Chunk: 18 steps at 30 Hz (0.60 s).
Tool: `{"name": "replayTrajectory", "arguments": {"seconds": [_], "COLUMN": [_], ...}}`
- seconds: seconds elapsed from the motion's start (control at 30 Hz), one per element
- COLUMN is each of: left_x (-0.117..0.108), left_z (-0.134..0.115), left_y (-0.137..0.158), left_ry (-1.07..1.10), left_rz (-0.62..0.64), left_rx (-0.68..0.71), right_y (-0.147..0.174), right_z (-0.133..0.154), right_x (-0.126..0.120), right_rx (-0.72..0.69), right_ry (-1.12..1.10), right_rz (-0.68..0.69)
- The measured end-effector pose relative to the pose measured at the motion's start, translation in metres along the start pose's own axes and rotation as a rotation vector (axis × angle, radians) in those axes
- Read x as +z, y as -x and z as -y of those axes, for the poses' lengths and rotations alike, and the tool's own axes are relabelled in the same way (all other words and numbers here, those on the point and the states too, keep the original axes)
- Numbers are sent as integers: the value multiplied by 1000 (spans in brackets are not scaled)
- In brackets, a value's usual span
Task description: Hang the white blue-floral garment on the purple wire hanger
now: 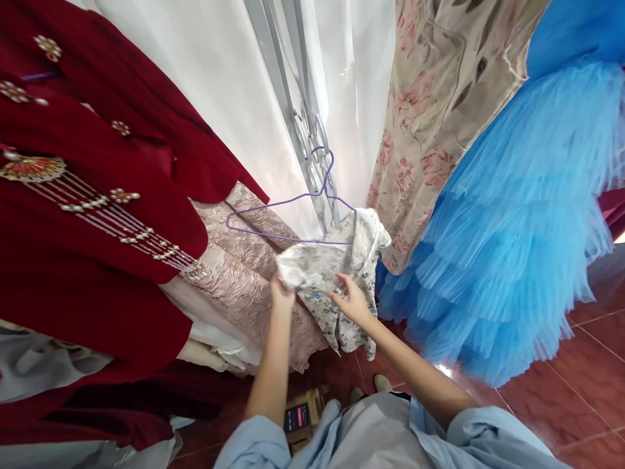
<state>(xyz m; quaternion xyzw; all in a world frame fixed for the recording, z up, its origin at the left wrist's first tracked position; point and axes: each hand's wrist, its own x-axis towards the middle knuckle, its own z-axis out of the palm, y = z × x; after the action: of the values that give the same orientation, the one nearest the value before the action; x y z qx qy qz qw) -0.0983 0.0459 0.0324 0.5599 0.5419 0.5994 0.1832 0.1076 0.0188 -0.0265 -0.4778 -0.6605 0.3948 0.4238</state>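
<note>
A white garment with a small floral print (359,326) hangs by one side from a purple hanger (288,238), whose left arm is bare. The hanger's hook is caught on a metal chain (319,133). My left hand (282,293) grips the garment's left edge, fingers closed on the cloth. My right hand (352,301) is at the front of the garment, its thumb and fingers apart. Whether the right fingertips press on the cloth is hard to make out.
At left hang a dark red beaded jacket (146,163) and a pink brocade skirt (229,260). A floral beige dress (410,143) and a blue tiered tulle dress (488,228) hang at right. White curtains (209,85) stand behind. A phone (297,418) lies on a box below, above red floor tiles (576,384).
</note>
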Motion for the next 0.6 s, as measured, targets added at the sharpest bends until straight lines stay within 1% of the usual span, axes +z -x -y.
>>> {"name": "replayTrajectory", "arguments": {"seconds": [0.03, 0.07, 0.1, 0.13, 0.17, 0.2, 0.27, 0.3, 0.33, 0.37, 0.43, 0.47, 0.5, 0.53, 0.6], "left_x": [21, 38, 52, 61, 66, 68, 65, 62, 61, 61, 64, 65, 66, 65, 58], "left_z": [1, 2, 1, -1, -3, -5, -9, -11, -11, -11, -9, -8, -6, -6, -9], "left_y": [23, 43, 59, 72, 80, 86, 92, 95, 98, 103, 116, 123, 128, 132, 134], "left_ry": [52, 135, 304, 398, 450, 444, 306, 256, 247, 275, 369, 396, 396, 372, 299], "left_rz": [-19, -24, -15, 13, 50, 98, 227, 319, 425, 539, 751, 819, 844, 834, 757], "left_rx": [-44, -122, -281, -391, -464, -486, -397, -351, -338, -364, -480, -537, -575, -589, -578], "right_y": [-5, -10, -13, -15, -15, -13, -4, 1, 6, 10, 15, 16, 15, 13, 5], "right_z": [7, 11, 14, 14, 12, 8, 0, -3, -4, -2, 11, 21, 33, 47, 73], "right_x": [1, 1, -1, -4, -8, -15, -31, -42, -53, -66, -97, -116, -136, -158, -200], "right_rx": [-78, -128, -145, -132, -99, -62, -20, -11, 1, 12, 26, 23, 5, -28, -127], "right_ry": [9, 22, 36, 47, 55, 62, 59, 35, -5, -58, -155, -171, -160, -127, -66], "right_rz": [57, 128, 205, 282, 353, 410, 506, 550, 593, 642, 745, 779, 791, 774, 635]}}
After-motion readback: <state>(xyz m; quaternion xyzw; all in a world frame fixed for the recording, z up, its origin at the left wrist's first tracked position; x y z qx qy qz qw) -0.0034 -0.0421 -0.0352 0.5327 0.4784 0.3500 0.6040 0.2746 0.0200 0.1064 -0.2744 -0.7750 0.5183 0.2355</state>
